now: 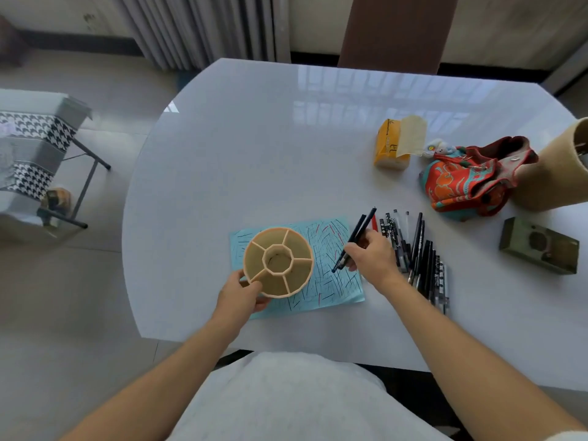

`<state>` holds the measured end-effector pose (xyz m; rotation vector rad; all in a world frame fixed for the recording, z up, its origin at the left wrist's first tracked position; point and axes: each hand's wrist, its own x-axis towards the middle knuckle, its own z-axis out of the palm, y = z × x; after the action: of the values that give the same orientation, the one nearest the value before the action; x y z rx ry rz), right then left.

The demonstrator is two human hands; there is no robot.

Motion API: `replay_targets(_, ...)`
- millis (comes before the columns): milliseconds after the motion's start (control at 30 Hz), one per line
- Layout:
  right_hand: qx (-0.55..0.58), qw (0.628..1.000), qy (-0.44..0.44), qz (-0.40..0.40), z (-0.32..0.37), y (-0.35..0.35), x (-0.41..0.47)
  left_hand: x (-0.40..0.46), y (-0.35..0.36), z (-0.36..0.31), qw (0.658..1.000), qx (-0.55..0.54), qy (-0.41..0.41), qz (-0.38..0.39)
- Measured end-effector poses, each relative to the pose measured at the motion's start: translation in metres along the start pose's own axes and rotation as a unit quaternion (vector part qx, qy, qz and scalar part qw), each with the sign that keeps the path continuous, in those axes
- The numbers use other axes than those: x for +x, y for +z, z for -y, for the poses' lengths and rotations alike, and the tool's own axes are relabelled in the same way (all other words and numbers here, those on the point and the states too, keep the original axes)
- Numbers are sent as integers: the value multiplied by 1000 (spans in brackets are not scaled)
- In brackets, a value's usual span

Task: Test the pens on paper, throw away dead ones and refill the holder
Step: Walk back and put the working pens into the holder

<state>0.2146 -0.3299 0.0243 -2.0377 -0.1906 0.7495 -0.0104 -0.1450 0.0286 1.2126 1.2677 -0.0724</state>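
Right hand [370,256] pinches two dark pens [356,238], tips over scribbled blue paper [334,281]; left hand [238,296] grips empty holder [278,261] on paper; advice: keep holder steady, drop pens tip-down into one compartment; pile of pens [420,259] waits just right

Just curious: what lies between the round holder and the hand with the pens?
In the head view, only scribbled blue paper lies between the holder and the right hand.

A home, by the look of it — a glossy white dining table [254,148], a brown chair back [394,30] at top centre, curtains [197,27] upper left, tiled floor [63,281] — and a houndstooth-covered seat [28,154] at left.
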Motion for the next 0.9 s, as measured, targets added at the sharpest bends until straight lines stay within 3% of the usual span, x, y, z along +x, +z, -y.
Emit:
replay_targets(100, 120, 991, -31, 40, 15, 16, -18, -1, 0, 0, 1000, 7, -3, 3)
replay_targets(167, 142, 987, -49, 63, 23, 27, -25, -1, 0, 0, 1000, 7, -2, 6)
replay_targets(300, 107, 989, -67, 81, 32, 46, -35, -1, -2, -3, 1000, 6, -2, 8)
replay_targets(467, -31, 995, -85, 47, 20, 56, -44, 6, -3, 1, 1000, 13, 0, 7)
replay_targets(667, 27, 998, -50, 38, 2, 32, -43, 12, -2, 3, 1000, 20, 6, 14)
replay_targets(767, 53, 998, -28, -22, -10, 3, -31, 17, -2, 3, 999, 32, 7, 9)
replay_targets(900, -90, 988, -22, -124, -30, -27, 1, 20, -2, 4, 999, 39, 2, 5)
